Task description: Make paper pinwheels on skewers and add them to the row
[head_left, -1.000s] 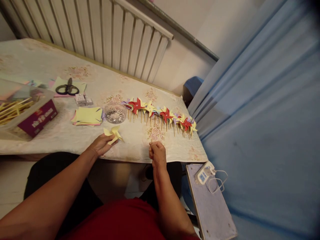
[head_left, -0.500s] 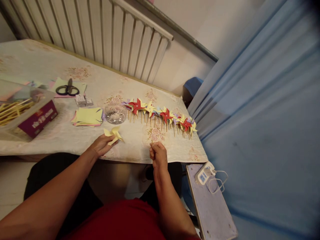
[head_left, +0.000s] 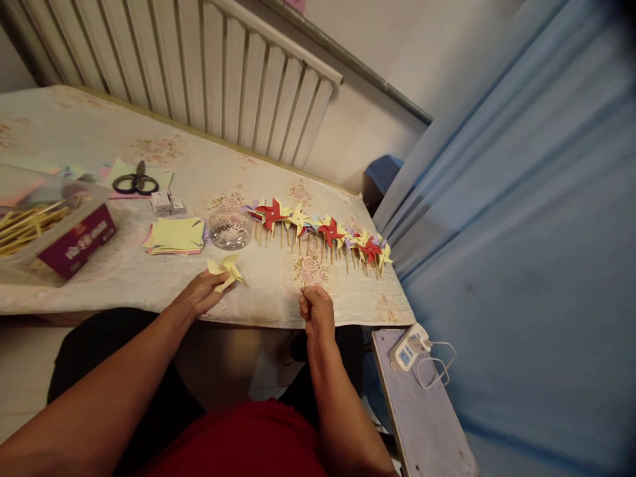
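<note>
A yellow paper pinwheel (head_left: pixel 229 267) is pinched in my left hand (head_left: pixel 205 291), just above the front edge of the table. My right hand (head_left: pixel 318 309) is closed at the table's edge, thumb and fingers pressed together; whatever they grip is too small or hidden to name. Beyond my left hand are a stack of yellow paper squares (head_left: pixel 175 236) and a round clear dish (head_left: pixel 230 232) of small shiny metal pieces. A row of finished pinwheels on sticks, among them a red pinwheel (head_left: pixel 272 214), lies past my right hand.
At the left stands a clear plastic box (head_left: pixel 30 265) with thin wooden sticks (head_left: pixel 30 228). Black-handled scissors (head_left: pixel 136 182) lie on paper near small white boxes (head_left: pixel 167 203). On the right, a white power strip (head_left: pixel 410 348) sits on a bench (head_left: pixel 432 424) beside a blue curtain (head_left: pixel 521 265).
The view has shifted very slightly. Both hands keep practically the same place and grip, with the yellow pinwheel still in my left hand.
</note>
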{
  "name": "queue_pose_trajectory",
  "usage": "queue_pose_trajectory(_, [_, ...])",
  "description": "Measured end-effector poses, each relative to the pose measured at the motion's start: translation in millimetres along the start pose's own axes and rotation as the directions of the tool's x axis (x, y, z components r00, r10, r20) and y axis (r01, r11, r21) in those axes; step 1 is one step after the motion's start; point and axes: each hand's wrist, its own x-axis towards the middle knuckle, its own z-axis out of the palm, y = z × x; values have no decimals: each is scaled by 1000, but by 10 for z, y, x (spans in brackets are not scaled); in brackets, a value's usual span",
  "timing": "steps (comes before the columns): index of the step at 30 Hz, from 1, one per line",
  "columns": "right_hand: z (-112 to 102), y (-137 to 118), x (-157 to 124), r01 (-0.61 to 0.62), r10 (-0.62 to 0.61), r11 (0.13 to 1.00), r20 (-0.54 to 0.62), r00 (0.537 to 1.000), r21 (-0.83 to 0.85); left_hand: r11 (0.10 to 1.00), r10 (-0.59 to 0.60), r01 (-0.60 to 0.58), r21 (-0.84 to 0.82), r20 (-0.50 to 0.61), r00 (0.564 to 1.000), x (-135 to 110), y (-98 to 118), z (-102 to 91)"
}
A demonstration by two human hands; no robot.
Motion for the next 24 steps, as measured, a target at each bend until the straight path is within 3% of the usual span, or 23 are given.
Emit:
queue_pose_trajectory(12, [-227, 307, 475, -20, 12, 994, -76, 997, -112, 999, -5, 5, -39, 17, 1000, 12, -10, -17])
queue_pose_trajectory(24, [-362, 610, 797, -26, 17, 991, -71, 997, -135, 1000, -5, 5, -11, -3, 1000, -30, 15, 28])
